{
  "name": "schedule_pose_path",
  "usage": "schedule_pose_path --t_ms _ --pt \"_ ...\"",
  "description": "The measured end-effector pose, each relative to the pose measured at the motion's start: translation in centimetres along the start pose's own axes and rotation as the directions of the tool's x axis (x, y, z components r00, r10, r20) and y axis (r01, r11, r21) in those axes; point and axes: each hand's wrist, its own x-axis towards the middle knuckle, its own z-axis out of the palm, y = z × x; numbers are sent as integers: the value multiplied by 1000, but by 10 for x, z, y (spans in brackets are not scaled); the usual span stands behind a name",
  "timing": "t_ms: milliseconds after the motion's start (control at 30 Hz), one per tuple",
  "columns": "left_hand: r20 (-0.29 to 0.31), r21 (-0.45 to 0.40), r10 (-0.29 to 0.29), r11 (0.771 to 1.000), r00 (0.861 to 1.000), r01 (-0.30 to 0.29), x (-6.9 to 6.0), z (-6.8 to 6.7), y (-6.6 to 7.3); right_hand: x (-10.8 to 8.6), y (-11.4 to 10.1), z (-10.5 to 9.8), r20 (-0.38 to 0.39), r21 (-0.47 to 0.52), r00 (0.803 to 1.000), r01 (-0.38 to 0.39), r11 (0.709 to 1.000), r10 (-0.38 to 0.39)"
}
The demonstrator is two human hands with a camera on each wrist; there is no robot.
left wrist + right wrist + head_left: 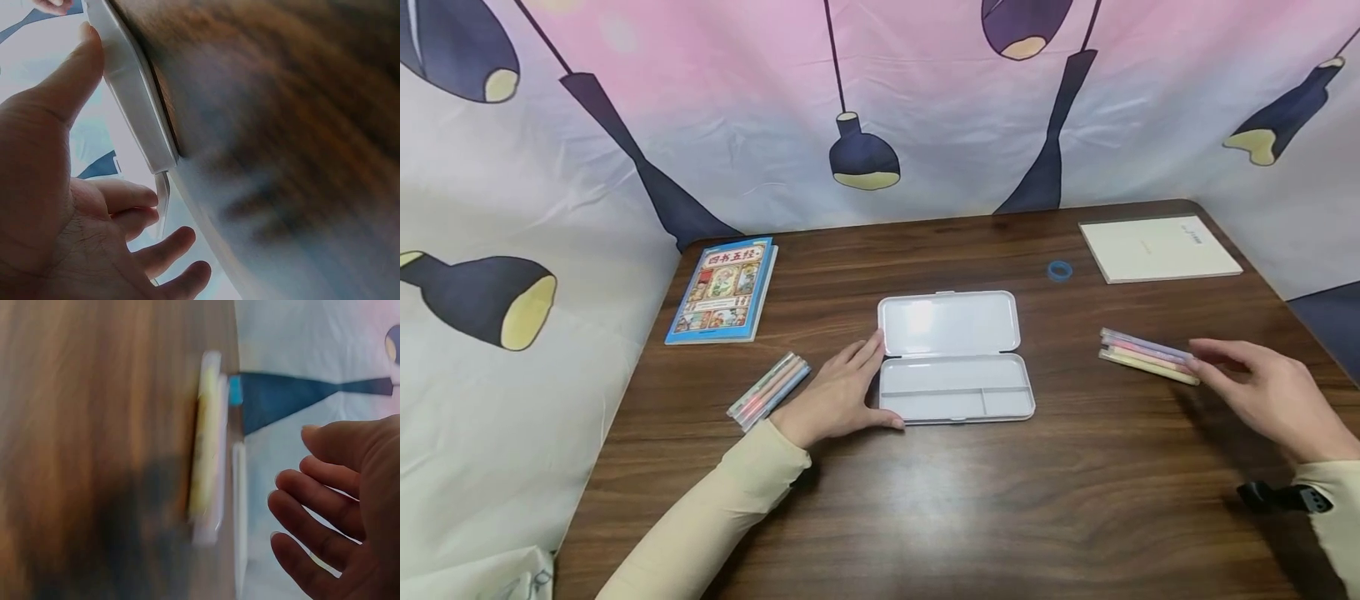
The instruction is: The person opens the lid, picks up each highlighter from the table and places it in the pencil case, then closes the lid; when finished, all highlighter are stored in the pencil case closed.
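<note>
A white hinged case (957,373) lies with its lid up on the table, its shallow compartments bare. My left hand (838,392) rests at its left side, thumb at the lower left corner and fingertips by the hinge; in the left wrist view that hand (81,187) is spread along the case edge (134,94). On the right, several pastel pens (1148,357) lie side by side, and my right hand (1273,396) is at their right end. The right wrist view shows that hand (344,506) with relaxed fingers, apart from the blurred pens (209,444).
Another group of pens (767,392) lies beside my left forearm. A blue-covered book (722,292) is at the back left. A blue ring (1059,270) and a cream notebook (1157,248) are at the back right. Patterned cloth (775,108) hangs behind the table.
</note>
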Motion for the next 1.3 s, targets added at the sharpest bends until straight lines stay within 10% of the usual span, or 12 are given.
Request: schedule_pose_path --t_ms 1300 --pt "-3 14 -7 1000 1000 7 0 -1 1 8 39 16 34 -159 987 163 974 -159"
